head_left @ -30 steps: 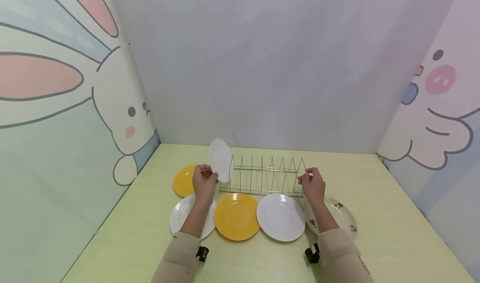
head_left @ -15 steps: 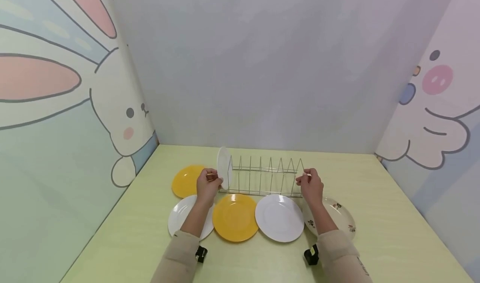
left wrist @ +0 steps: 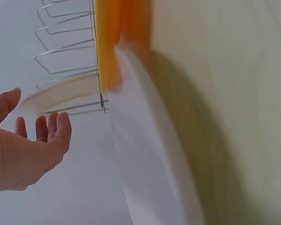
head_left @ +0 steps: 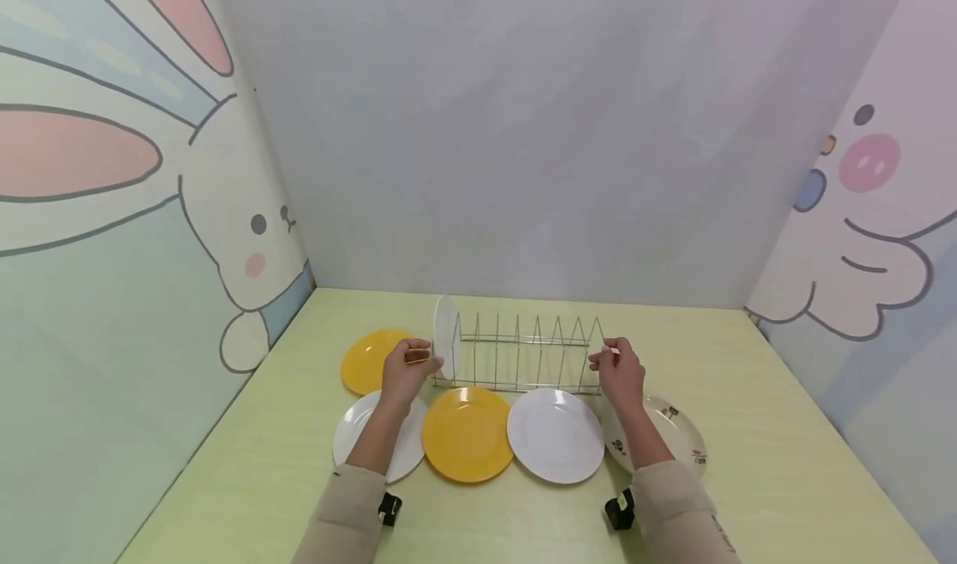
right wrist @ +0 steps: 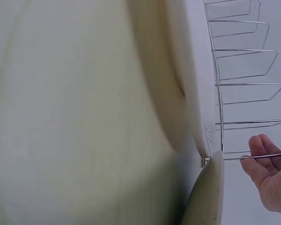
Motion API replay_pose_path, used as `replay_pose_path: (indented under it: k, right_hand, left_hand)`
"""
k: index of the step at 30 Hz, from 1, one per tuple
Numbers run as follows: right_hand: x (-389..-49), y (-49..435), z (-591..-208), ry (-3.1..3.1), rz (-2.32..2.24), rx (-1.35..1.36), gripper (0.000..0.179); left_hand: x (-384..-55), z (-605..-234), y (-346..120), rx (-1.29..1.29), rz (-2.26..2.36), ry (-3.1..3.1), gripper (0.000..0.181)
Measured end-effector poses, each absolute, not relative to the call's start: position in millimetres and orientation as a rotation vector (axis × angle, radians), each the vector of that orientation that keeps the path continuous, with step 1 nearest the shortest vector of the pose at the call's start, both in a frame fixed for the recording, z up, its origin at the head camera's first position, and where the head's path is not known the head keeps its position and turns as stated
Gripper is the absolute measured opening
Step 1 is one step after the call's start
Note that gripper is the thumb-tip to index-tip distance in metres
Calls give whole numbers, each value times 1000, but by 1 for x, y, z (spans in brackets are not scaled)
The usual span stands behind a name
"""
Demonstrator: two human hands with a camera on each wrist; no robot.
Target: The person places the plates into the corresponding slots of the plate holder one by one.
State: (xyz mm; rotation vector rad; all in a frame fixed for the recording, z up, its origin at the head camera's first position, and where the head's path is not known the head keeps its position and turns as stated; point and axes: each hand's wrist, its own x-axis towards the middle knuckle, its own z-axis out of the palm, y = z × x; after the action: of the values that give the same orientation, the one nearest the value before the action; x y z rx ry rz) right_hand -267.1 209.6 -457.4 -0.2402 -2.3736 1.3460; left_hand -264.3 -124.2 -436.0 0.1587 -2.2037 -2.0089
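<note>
Pinching the right end of the wire dish rack (head_left: 517, 352) between the fingers of the right hand (head_left: 622, 373). With the left hand (head_left: 404, 375), fingers parted and loosely curved, hovering beside the upright white plate (head_left: 446, 335) in the rack's leftmost slot. Laid before the rack on the bench (head_left: 508, 527): yellow plate (head_left: 468, 434), flat white plate (head_left: 556, 436).

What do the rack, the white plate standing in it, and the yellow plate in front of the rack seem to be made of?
Rack: metal wire, likely steel, with a shiny finish; its thin silvery rods catch the light. White plate: ceramic or melamine, I can't tell which; its surface looks smooth and plain. Yellow plate: same doubt; glossy, with a bright highlight near its far rim.
</note>
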Motion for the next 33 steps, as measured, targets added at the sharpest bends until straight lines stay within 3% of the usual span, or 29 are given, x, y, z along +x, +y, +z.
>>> replay_pose_path:
  k: [24, 28, 33]
  right_hand:
    - [-267, 208, -457, -2357, 1425, -295, 27]
    - [-275, 214, -470, -2324, 1482, -290, 31]
    - [-306, 232, -517, -2308, 1392, -263, 36]
  left_hand:
    - [-270, -447, -224, 310, -1754, -2403, 50]
    - [-269, -448, -240, 366, -1747, -2413, 52]
    - [-268, -452, -258, 438, -1722, -2415, 53]
